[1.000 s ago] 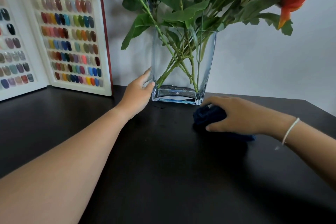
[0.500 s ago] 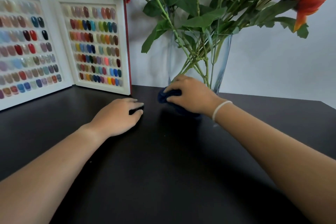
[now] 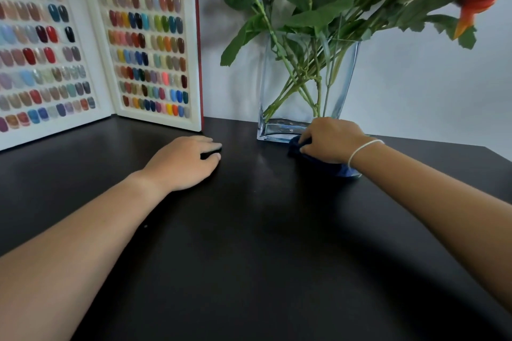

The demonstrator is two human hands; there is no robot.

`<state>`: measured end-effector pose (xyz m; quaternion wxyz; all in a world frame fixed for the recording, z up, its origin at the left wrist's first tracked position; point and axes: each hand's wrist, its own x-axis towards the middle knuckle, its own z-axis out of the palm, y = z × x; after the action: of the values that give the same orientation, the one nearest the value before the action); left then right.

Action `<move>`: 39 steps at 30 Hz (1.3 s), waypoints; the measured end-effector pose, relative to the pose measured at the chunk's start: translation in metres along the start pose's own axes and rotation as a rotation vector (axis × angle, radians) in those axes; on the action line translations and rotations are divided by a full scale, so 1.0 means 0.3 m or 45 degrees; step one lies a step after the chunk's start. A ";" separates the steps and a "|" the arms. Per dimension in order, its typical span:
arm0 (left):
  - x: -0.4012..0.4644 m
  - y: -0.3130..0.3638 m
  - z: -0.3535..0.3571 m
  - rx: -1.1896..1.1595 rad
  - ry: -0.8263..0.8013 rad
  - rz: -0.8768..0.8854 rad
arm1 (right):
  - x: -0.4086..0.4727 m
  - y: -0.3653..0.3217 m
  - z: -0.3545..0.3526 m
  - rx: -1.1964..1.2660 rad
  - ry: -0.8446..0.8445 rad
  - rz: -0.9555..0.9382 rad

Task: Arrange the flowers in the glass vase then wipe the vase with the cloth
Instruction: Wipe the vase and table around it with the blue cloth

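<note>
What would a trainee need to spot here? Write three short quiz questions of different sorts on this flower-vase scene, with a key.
1. True or false: the left hand is gripping the clear rectangular glass vase.
2. Which does the right hand hold? A) a flower stem B) the dark blue cloth C) nothing
3. Fill in: the white nail-colour sample boards stand to the ___ of the vase.

Key:
1. False; it rests flat on the black table, apart from the vase.
2. B; the cloth is bunched under the hand by the vase's base.
3. Left.
</note>
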<state>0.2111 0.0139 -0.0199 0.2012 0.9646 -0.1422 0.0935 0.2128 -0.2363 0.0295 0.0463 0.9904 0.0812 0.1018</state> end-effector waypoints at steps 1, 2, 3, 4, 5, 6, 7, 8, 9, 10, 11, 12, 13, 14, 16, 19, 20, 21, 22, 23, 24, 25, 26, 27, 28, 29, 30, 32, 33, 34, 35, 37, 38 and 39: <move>0.001 -0.001 0.000 0.001 -0.004 0.002 | -0.016 0.032 0.001 -0.007 -0.005 0.037; 0.002 -0.002 -0.001 0.003 -0.009 0.002 | -0.032 0.063 0.001 -0.015 -0.012 0.070; 0.002 -0.003 -0.001 0.004 -0.015 0.001 | -0.045 0.093 0.002 -0.025 -0.018 0.099; 0.002 -0.003 -0.001 0.005 -0.019 -0.002 | -0.058 0.120 0.004 -0.028 -0.024 0.123; 0.001 -0.004 -0.001 0.003 -0.020 -0.005 | -0.069 0.143 0.006 -0.013 -0.027 0.144; 0.000 -0.004 -0.001 0.000 -0.018 -0.009 | -0.079 0.160 0.011 0.024 -0.024 0.161; -0.001 -0.002 -0.001 -0.005 -0.011 -0.013 | -0.091 0.173 0.019 0.079 -0.009 0.175; -0.006 0.002 -0.002 -0.014 0.002 -0.017 | -0.105 0.180 0.029 0.147 0.021 0.188; -0.012 0.006 -0.004 -0.034 0.029 -0.018 | -0.122 0.184 0.039 0.229 0.075 0.205; -0.020 0.014 -0.006 -0.064 0.067 -0.014 | -0.141 0.187 0.047 0.341 0.155 0.226; -0.031 0.025 -0.009 -0.100 0.109 -0.004 | -0.164 0.189 0.051 0.487 0.250 0.249; -0.045 0.038 -0.012 -0.140 0.147 0.010 | -0.191 0.189 0.050 0.658 0.348 0.269; -0.062 0.054 -0.014 -0.185 0.182 0.024 | -0.218 0.186 0.043 0.834 0.432 0.285; -0.080 0.073 -0.017 -0.236 0.211 0.039 | -0.245 0.183 0.032 1.004 0.491 0.300; -0.127 0.120 -0.018 -0.349 0.243 0.069 | -0.303 0.170 0.002 1.311 0.551 0.329; -0.218 0.215 -0.016 -0.579 0.254 0.099 | -0.404 0.136 -0.042 1.673 0.556 0.355; -0.254 0.253 -0.014 -0.668 0.242 0.099 | -0.440 0.123 -0.054 1.742 0.527 0.371; -0.292 0.294 -0.014 -0.755 0.220 0.099 | -0.475 0.110 -0.067 1.798 0.485 0.387; -0.329 0.338 -0.015 -0.833 0.189 0.105 | -0.509 0.097 -0.081 1.867 0.440 0.393; -0.364 0.383 -0.017 -0.901 0.154 0.118 | -0.542 0.086 -0.095 1.954 0.399 0.388; -0.397 0.427 -0.020 -0.956 0.119 0.139 | -0.574 0.075 -0.111 2.044 0.366 0.378; -0.428 0.469 -0.024 -1.004 0.085 0.158 | -0.605 0.064 -0.127 2.121 0.344 0.370; -0.458 0.507 -0.029 -1.051 0.048 0.165 | -0.635 0.054 -0.143 2.184 0.332 0.367; -0.486 0.543 -0.035 -1.104 0.011 0.158 | -0.665 0.041 -0.157 2.236 0.327 0.367; -0.513 0.577 -0.040 -1.165 -0.019 0.141 | -0.693 0.028 -0.171 2.283 0.330 0.363; -0.538 0.606 -0.047 -1.228 -0.034 0.123 | -0.720 0.016 -0.183 2.325 0.338 0.356; -0.562 0.633 -0.053 -1.283 -0.032 0.109 | -0.746 0.004 -0.196 2.368 0.349 0.345; -0.605 0.680 -0.066 -1.350 0.049 0.105 | -0.793 -0.017 -0.220 2.446 0.371 0.307; -0.626 0.698 -0.073 -1.348 0.121 0.113 | -0.816 -0.027 -0.229 2.472 0.377 0.285; -0.645 0.713 -0.082 -1.325 0.187 0.126 | -0.837 -0.035 -0.239 2.488 0.382 0.267; -0.659 0.726 -0.092 -1.296 0.232 0.141 | -0.855 -0.043 -0.247 2.499 0.391 0.253; -0.685 0.746 -0.112 -1.257 0.256 0.157 | -0.889 -0.055 -0.264 2.520 0.424 0.236; -0.690 0.751 -0.121 -1.247 0.245 0.157 | -0.899 -0.058 -0.270 2.539 0.439 0.233; -0.700 0.760 -0.132 -1.238 0.230 0.156 | -0.914 -0.061 -0.279 2.560 0.450 0.232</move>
<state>-0.0626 -0.1202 0.0483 0.6334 0.7371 -0.2077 0.1113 -0.0724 -0.2588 0.0559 -0.8260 0.5442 0.0590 0.1341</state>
